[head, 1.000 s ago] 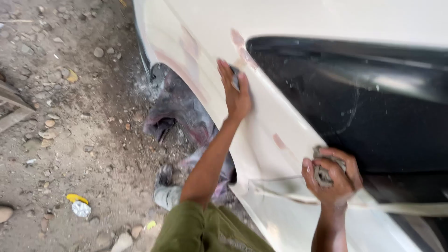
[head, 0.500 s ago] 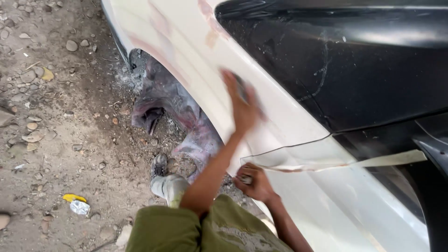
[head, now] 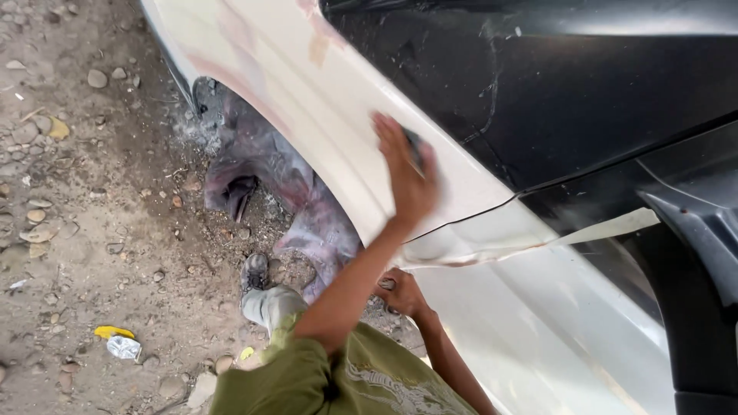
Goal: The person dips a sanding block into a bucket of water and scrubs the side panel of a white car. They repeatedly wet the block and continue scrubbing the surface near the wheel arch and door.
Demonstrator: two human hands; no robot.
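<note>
Head view: left hand [head: 406, 175] presses a dark sanding pad [head: 413, 146] flat on the white fender [head: 323, 100]; right hand [head: 400, 292], curled, braces low.

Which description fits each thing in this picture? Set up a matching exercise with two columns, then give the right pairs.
Things:
1. left hand
2. right hand
3. yellow scrap
4. shoe

Descriptions:
A. lying on the gravel ground
B. pressing a dark pad on the white fender
C. down at the lower edge of the fender
D. beside the wheel arch opening

Pairs: 1-B, 2-C, 3-A, 4-D
</note>
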